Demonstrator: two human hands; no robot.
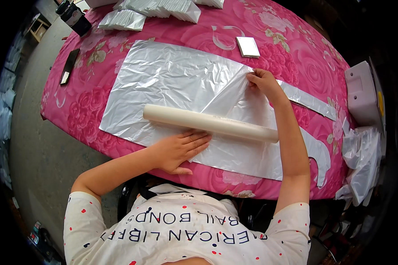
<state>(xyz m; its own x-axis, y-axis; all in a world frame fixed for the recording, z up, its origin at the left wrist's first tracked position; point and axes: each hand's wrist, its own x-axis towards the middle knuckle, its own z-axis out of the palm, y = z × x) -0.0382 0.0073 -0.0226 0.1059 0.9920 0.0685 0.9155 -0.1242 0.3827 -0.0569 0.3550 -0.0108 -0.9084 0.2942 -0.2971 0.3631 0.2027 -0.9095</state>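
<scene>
Tablecloth [194,39]: bright pink, floral print of large roses, with deeper magenta clusters, pale pink blooms and cream-olive leaves. Sheet [172,75]: silvery white, plain, with bright glints along the creases. Tube [210,123]: solid cream (a warmer tone than the sheet beneath). Strip [308,99] and curved offcut [319,152], right: the same silvery white. Small packet [247,47], far side: white. Stacks [163,9], far left: white with a silver sheen. Cup [74,18], far left: black, pale marking. Oblong item [69,66], left: black. Box [364,92], right: pale greyish, yellow patch. Film bundle [362,154], right: translucent white. Shirt [185,221], near: off-white, red and dark spots, navy lettering. Floor [35,132], left: dull grey-green.
</scene>
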